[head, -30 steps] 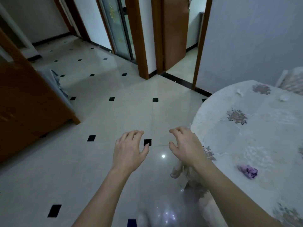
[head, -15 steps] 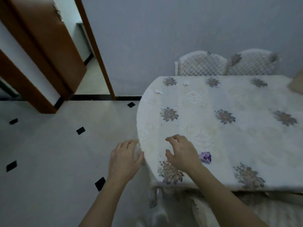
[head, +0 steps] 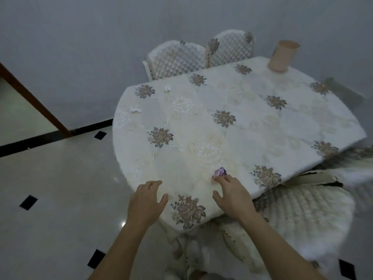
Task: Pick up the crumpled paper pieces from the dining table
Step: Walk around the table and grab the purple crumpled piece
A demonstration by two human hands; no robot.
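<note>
A dining table [head: 262, 126] with a cream flowered cloth fills the middle of the view. A small crumpled purple paper [head: 220, 171] lies near its front edge. My right hand [head: 232, 195] hovers just in front of it, fingers spread, the fingertips touching or almost touching the paper. My left hand [head: 146, 201] is open over the table's near left edge and holds nothing. Two crumpled white papers lie toward the far left: one [head: 167, 88] near the back edge, one [head: 135, 110] close to the left rim.
A tan cylindrical container [head: 282, 56] stands at the table's far right. Two quilted chairs [head: 181, 57] are tucked behind the table by the wall. Another quilted chair [head: 302, 215] sits at the front right. Tiled floor [head: 50, 188] lies left.
The view has swung right from the floor and doorways onto the table. My right hand has come up to the purple paper; my left hand now reaches over the table edge.
</note>
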